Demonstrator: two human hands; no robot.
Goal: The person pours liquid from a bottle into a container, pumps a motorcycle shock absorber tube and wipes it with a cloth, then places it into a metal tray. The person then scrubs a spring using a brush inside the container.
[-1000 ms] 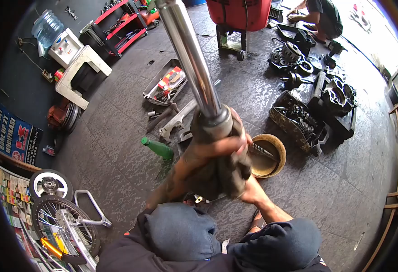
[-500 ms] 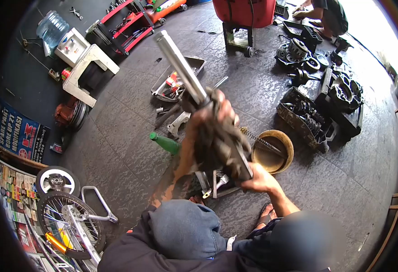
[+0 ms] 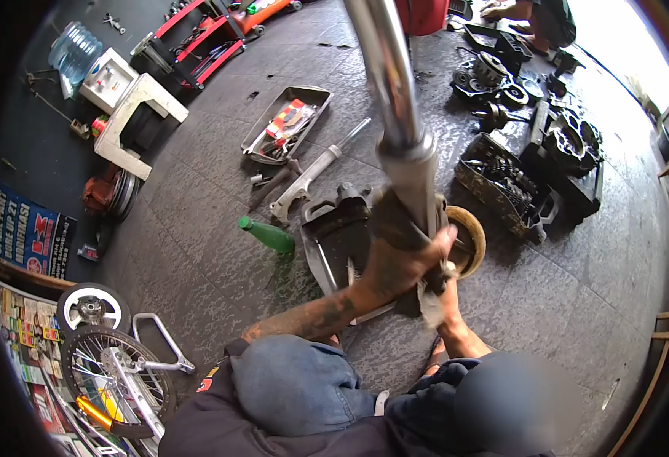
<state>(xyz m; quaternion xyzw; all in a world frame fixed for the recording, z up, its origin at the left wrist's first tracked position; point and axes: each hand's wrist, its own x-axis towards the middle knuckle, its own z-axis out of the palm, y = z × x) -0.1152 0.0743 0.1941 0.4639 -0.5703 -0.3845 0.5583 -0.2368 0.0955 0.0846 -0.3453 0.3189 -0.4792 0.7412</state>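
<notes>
A motorcycle fork leg [image 3: 395, 84] stands upright in front of me, its shiny tube rising past the top of the view. My left hand [image 3: 403, 266] is wrapped round its lower part, with a dirty rag [image 3: 395, 217] between the palm and the metal. Just below, my right hand [image 3: 450, 301] grips the lower end; its fingers are partly hidden by the rag and the fork. Behind the hands lies a black pan [image 3: 320, 259], with a yellowish bowl [image 3: 473, 228] to its right. A green bottle [image 3: 267, 234] stands to the left of the pan.
On the floor lie a second fork leg [image 3: 311, 177] and a metal tray [image 3: 311, 103] of small parts. Engine parts [image 3: 509, 179] fill the right side. A wheel [image 3: 117, 373] leans at lower left. Another person [image 3: 551, 23] crouches at the far right.
The fork leg has swung from a leftward tilt to nearly upright and come closer to my head. Both hands have moved with it, the left one now lower and near the right.
</notes>
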